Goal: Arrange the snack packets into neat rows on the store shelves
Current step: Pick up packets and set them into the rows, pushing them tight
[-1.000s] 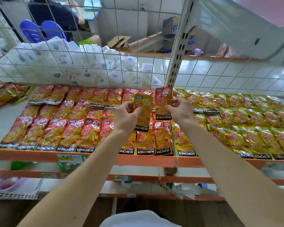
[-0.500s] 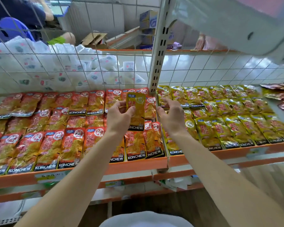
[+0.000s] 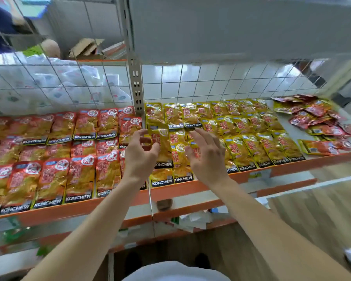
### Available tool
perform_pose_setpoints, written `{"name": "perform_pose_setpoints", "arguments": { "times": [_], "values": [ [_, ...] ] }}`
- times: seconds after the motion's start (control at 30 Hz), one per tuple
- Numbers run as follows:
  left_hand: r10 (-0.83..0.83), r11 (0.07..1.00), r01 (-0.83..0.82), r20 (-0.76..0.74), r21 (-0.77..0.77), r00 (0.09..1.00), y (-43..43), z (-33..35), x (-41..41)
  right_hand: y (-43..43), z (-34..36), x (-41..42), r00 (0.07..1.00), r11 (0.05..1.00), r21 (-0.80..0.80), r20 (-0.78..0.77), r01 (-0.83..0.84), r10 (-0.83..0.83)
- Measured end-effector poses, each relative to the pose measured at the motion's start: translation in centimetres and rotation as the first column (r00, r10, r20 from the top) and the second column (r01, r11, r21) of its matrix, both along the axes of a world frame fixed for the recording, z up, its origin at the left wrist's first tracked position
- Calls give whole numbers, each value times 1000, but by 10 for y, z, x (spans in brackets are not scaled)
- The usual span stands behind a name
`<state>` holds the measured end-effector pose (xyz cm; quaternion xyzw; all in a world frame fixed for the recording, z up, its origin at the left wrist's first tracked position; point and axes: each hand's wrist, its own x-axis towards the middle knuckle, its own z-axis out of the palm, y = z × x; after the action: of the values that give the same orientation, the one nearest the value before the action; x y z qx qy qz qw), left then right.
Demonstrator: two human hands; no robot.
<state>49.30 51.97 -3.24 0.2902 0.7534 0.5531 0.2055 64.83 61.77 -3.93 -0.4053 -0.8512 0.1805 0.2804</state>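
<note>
Thumb and fingertips of the left hand (image 3: 140, 159) pinch a yellow packet (image 3: 162, 145) upright over the shelf (image 3: 190, 189), where red rows (image 3: 79, 159) meet yellow rows (image 3: 251, 134). The right hand (image 3: 208, 159) hovers beside it, fingers spread, holding nothing. Loose packets (image 3: 320, 118) lie far right.

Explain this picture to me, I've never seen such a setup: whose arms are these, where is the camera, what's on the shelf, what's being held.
No machine here: these are a person's two bare arms, seen from a camera worn on their head, looking forward and down. The left hand pinches one yellow packet, held above the shelf. The right hand is open beside it, fingers spread, holding nothing. On the shelf lie rows of red packets at the left and yellow packets at the right, with a loose pile at the far right end.
</note>
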Motion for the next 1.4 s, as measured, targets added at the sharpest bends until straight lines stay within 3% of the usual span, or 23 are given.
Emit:
{"name": "perform_pose_setpoints", "arguments": {
  "times": [0.17, 0.23, 0.6, 1.0, 1.27, 1.4],
  "values": [
    [-7, 999, -5, -365, -32, 931, 3, -6, 18, 11, -7, 4, 987, 995, -25, 125, -95, 97],
    [25, 998, -46, -428, -39, 904, 5, -11, 19, 14, -8, 2, 981, 990, -37, 138, -134, 138],
    [151, 984, -178, -411, -28, 899, 43, -11, -3, 34, -5, -21, 949, 971, -83, 205, -226, 238],
    [-130, 948, -61, -555, -312, 821, 63, -15, -40, 59, -3, -46, 915, 964, -130, 306, -233, 262],
    [-169, 931, -50, -548, -362, 819, 51, -22, -40, 64, -7, -48, 914, 960, -146, 299, -240, 274],
    [-168, 937, -71, -617, -343, 769, 46, -24, -33, 63, -10, -51, 907, 954, -156, 305, -255, 292]
  ]
}}
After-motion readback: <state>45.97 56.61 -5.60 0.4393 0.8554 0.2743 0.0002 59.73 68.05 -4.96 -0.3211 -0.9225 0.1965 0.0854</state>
